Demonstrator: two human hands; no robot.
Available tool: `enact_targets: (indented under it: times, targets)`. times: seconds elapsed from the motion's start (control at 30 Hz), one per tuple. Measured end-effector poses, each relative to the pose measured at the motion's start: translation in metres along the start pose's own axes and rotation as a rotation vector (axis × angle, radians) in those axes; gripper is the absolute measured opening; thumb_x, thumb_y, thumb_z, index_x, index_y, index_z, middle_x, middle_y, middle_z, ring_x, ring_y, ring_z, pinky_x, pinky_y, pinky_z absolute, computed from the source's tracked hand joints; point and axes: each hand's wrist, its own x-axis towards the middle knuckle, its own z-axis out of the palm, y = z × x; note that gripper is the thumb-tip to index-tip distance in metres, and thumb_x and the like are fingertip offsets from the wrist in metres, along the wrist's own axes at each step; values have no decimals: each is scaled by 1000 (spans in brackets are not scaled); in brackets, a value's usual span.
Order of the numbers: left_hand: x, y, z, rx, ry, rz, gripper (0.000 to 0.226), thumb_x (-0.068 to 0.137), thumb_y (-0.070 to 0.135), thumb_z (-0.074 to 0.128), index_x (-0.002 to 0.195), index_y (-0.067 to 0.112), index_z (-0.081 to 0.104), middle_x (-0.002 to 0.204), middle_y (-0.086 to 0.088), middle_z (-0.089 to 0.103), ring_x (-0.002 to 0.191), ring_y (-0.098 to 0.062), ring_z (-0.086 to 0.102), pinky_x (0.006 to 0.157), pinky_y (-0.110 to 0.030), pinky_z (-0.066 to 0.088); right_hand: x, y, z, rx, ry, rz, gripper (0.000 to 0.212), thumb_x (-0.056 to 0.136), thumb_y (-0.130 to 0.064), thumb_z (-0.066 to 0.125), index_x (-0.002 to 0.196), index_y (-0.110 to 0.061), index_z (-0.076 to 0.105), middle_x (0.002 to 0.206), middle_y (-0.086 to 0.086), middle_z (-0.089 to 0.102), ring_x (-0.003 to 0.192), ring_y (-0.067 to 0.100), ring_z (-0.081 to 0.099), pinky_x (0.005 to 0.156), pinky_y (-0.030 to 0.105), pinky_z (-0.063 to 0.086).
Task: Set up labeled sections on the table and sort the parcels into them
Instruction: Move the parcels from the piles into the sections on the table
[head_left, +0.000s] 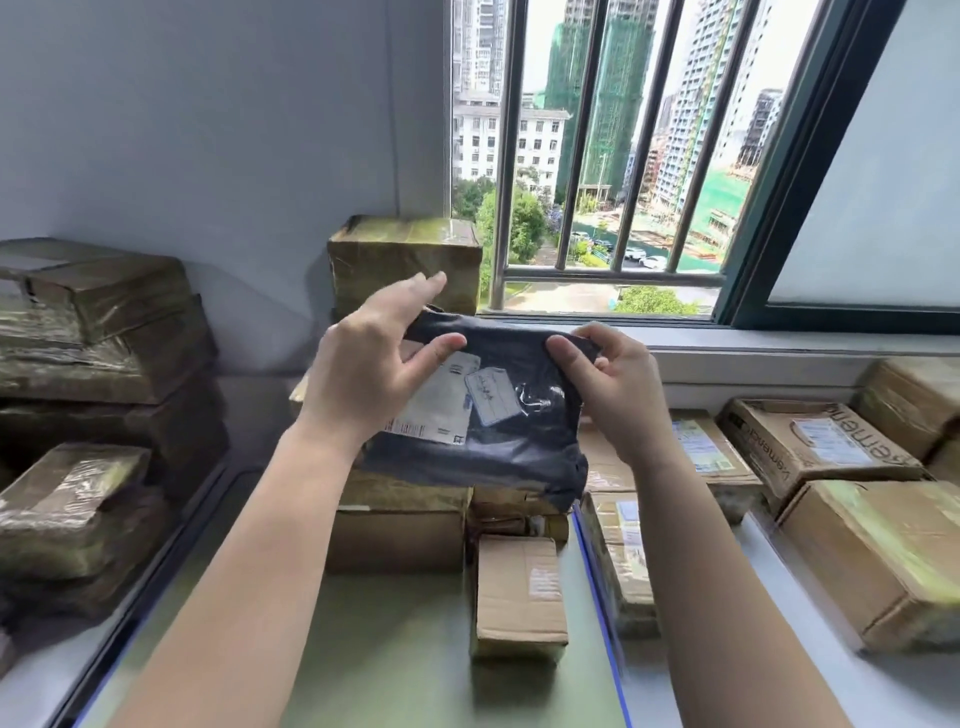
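Observation:
I hold a dark grey plastic mailer bag (519, 447) up in the air over the middle of the table, its white shipping label (441, 405) facing me. My left hand (374, 358) pinches the bag's top left edge between thumb and fingers. My right hand (608, 384) pinches its top right edge. Below the bag, several brown cardboard parcels (519, 592) lie on the green table (395, 665). A blue tape line (597, 582) runs along the table and splits it into sections.
Taped boxes are stacked at the left (98, 364) beyond a dark strip. A tall box (405, 260) stands against the wall by the barred window (613, 156). More cartons (810, 447) fill the right section under the sill.

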Motion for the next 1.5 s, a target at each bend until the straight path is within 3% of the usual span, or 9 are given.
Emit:
enact_targets:
  times: [0.13,0.33,0.53,0.7,0.77,0.83,0.97,1.27,1.5]
  targets:
    - [-7,-6,3,186,-50,66,55,87,66,44,86,17,70,78,4,68,68,-14,62,56,-27,48,5,-1,-7,-34,-75,59,28,84,-46,70,84,-18,67,77,8,70,74,29,70,61,55,57]
    - [-25,-10,15,220,-49,108,53,93,54,44,56,16,48,53,2,55,48,-16,48,46,-28,38,-1,6,-10,-119,-24,93,29,88,-32,71,113,-19,71,98,-3,73,89,6,68,80,37,60]
    - [-46,11,19,281,174,-71,46,92,33,60,58,22,32,47,3,34,49,-14,26,49,-23,21,-15,9,-5,-47,42,143,39,84,-36,74,119,-20,68,109,-6,70,100,5,65,92,38,55]
    - [-55,12,24,262,239,-244,47,95,30,59,55,17,36,46,-6,45,47,-18,26,48,-24,22,-43,12,21,22,106,276,80,83,-52,67,149,-24,31,128,-9,48,98,-1,58,76,6,43]
    - [-59,16,26,231,266,-294,45,95,25,60,56,17,36,46,-7,46,47,-19,25,49,-24,21,-54,15,36,152,35,324,91,77,-65,66,149,-26,29,131,-6,53,100,-1,61,84,19,51]
    - [-63,22,28,185,266,-324,44,95,23,58,57,17,38,47,-6,45,47,-19,25,49,-25,19,-61,26,51,248,-5,357,72,77,-73,60,135,-31,48,126,-3,62,108,8,63,96,41,52]
    - [-73,29,33,65,185,-310,41,97,26,51,60,17,37,54,5,36,49,-19,28,51,-29,19,-65,29,58,284,65,386,45,86,-68,47,103,-31,66,111,1,68,108,16,63,99,48,48]
    - [-84,45,34,27,105,-221,31,97,29,41,72,12,43,63,5,38,47,-27,43,50,-25,22,-82,24,43,288,222,329,27,95,-47,52,86,-23,60,73,-13,65,71,8,60,64,34,48]
    - [-94,69,58,-23,40,-258,20,96,12,50,76,5,50,62,-6,50,51,-30,48,54,-25,13,-103,37,24,410,109,502,42,98,-59,37,105,-29,65,95,-5,71,80,11,66,62,22,50]
